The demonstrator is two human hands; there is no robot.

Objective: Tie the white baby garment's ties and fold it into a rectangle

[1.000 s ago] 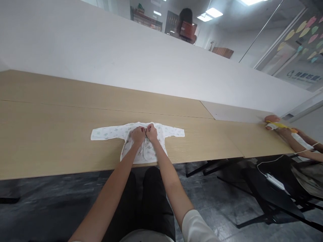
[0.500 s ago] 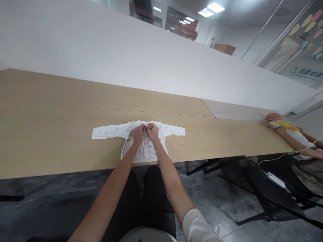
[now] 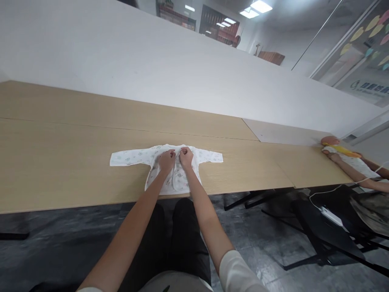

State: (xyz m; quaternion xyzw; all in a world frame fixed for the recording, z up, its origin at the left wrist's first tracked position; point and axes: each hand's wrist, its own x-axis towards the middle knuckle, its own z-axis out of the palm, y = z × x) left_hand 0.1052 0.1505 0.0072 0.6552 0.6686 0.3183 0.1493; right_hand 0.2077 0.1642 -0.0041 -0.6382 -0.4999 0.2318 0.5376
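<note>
A small white baby shirt [image 3: 181, 178] with a scattered print lies spread on the table in front of me, its sleeves stretched out to both sides. My left hand [image 3: 167, 160] is closed in a pinch at the upper middle of the shirt, near the neckline. Just to its right, my right hand [image 3: 185, 157] is also pinched closed on the cloth by the front opening. A small gap separates the two hands. The fingers cover whatever small part of the shirt lies between them.
The long wooden table [image 3: 75, 162] runs along a white partition [image 3: 152, 77]. At the far right a person's arms [image 3: 352, 168] reach to a doll [image 3: 330, 140] with yellow cloth. A white power strip [image 3: 332, 216] rests on a black chair [image 3: 328, 231].
My hands have drawn slightly apart at the neckline, the right one shifting a little to the right. The shirt stays in place.
</note>
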